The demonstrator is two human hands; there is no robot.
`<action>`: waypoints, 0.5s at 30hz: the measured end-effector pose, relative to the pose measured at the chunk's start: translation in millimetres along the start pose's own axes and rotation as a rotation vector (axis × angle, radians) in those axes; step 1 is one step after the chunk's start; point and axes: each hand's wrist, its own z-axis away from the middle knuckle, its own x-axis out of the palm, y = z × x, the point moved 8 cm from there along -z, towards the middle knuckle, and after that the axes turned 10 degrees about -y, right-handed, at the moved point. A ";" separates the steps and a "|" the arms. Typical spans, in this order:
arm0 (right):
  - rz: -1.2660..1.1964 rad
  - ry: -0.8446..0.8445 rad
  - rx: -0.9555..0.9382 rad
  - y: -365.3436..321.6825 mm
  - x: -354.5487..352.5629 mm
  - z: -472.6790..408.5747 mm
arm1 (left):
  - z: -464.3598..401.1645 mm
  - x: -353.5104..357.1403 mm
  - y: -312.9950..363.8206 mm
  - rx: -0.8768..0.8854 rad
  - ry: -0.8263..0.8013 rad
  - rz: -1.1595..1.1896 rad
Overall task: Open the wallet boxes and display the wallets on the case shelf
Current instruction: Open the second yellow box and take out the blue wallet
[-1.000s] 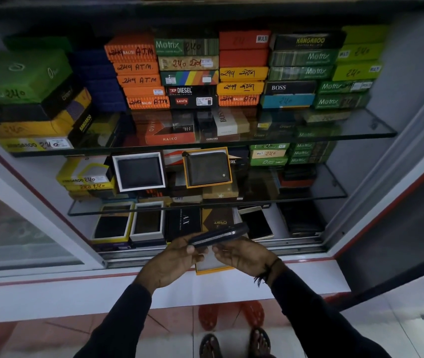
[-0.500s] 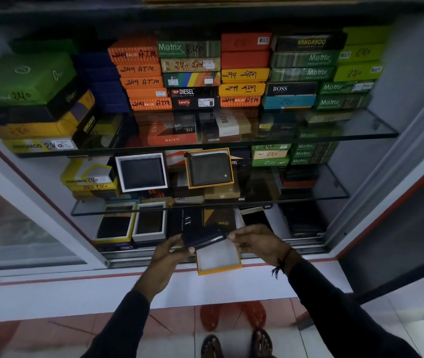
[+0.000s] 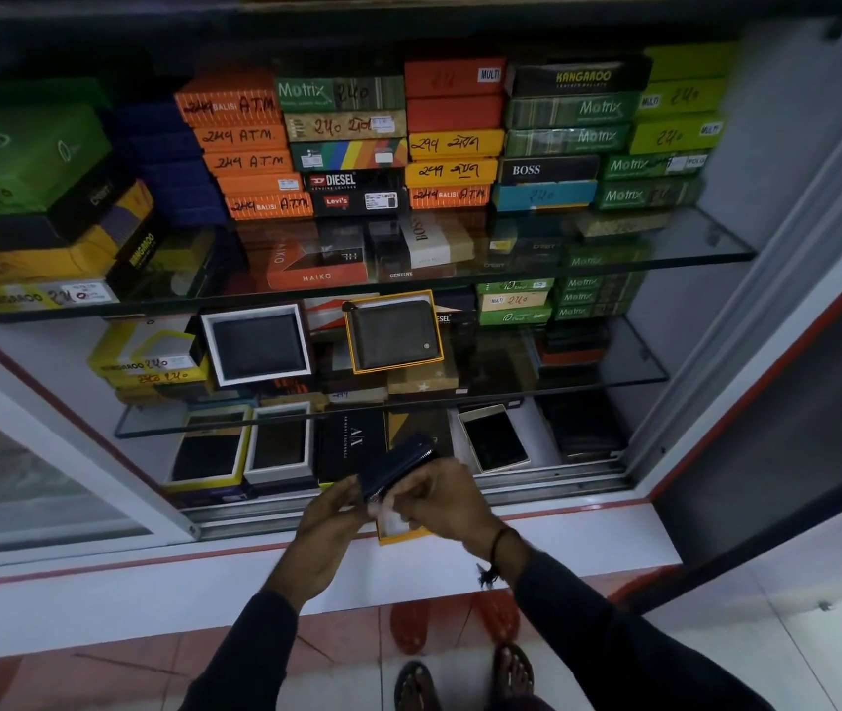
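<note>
Dark wallet gripped over its orange-edged box at the case front.

Nearest, the left hand (image 3: 329, 526) and right hand (image 3: 442, 500) were both closed on a dark zip wallet (image 3: 398, 467), tilted, with the orange-rimmed open box (image 3: 401, 531) just beneath them, by the white sill (image 3: 588, 536). Beyond, the bottom shelf held open boxes showing wallets (image 3: 214, 451). On the glass shelf (image 3: 614, 374) above stood a white-framed wallet (image 3: 257, 343) and an orange-framed one (image 3: 393, 333). Farthest, stacked closed boxes (image 3: 452, 128) filled the top shelf.

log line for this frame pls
step: fitting wallet into box | left hand: holds dark wallet | right hand: on wallet, over orange box | shelf placement: not yet
</note>
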 end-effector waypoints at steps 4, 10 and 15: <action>-0.072 -0.009 0.056 0.0 -43.9 5.7 | 4.5 -19.0 -4.0 -0.022 0.025 0.119; -0.305 -0.032 0.088 25.0 -87.8 4.5 | 1.9 -6.2 7.1 -0.041 -0.093 0.205; -0.505 -0.081 0.127 41.9 -77.0 -11.0 | -1.8 11.5 15.2 -0.059 -0.178 0.229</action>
